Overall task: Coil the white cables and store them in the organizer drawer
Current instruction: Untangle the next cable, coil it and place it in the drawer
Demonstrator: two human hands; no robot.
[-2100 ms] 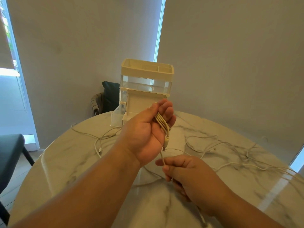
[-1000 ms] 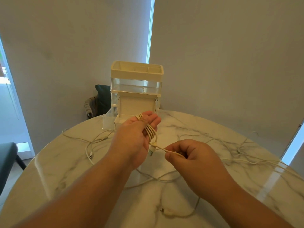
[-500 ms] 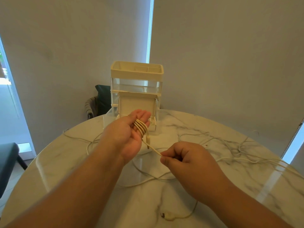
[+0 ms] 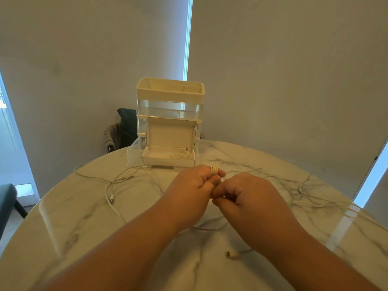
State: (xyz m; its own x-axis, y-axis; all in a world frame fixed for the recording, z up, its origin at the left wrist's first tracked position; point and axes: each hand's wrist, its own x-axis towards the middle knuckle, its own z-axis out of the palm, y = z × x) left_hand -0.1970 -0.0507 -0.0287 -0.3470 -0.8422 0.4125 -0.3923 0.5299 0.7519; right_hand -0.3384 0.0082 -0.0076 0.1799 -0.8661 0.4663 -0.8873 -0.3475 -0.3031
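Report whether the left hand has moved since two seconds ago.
Yes. The left hand has dropped from in front of the organizer to below its open drawer.

Plain grey walls (image 4: 273,70) flank a narrow strip of daylight (image 4: 187,38). A dark chair (image 4: 126,124) stands behind the round marble bench (image 4: 63,217); another dark seat (image 4: 6,198) shows at far left.

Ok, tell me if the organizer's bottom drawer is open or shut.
Open: the clear bottom drawer juts forward from the organizer, with an open-lidded white box in it.

White cable coil (image 4: 214,170); organizer drawer (image 4: 132,153) open
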